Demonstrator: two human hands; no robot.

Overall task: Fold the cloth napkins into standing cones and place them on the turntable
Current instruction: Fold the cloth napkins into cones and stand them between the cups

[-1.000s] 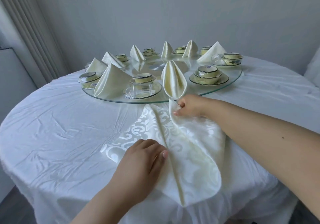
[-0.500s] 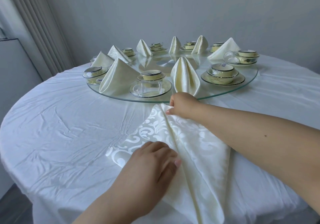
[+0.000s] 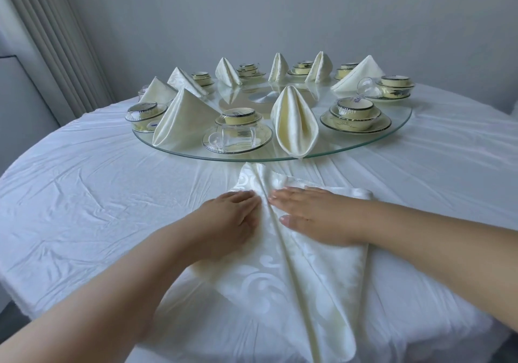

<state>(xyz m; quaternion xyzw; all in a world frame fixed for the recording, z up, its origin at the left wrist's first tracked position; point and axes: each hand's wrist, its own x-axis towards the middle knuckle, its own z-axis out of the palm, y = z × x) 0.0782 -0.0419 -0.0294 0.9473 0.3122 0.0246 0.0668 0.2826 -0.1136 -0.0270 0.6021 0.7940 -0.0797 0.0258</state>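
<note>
Meanwhile, left hand (image 3: 232,217) and right hand (image 3: 311,217) press flat, fingers straight, on a half-folded napkin (image 3: 280,273) before the turntable (image 3: 403,121); soft and likely slippery, it seems best pinched at its corners.

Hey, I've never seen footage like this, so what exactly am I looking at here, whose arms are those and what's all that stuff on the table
There is no machine here. The picture comes from a wide-angle camera worn on a person's head, looking forward and down, so the two bare arms reaching in from the bottom are the wearer's own. The left hand and right hand both lie flat with straight fingers, pressing a cream patterned napkin onto the white tablecloth. Neither hand grips anything. The napkin is partly folded, with a long crease running between the hands. Beyond it sits a round glass turntable carrying finished standing napkin cones, such as the nearest cone, alternating with wrapped sets of bowls and plates.
</note>
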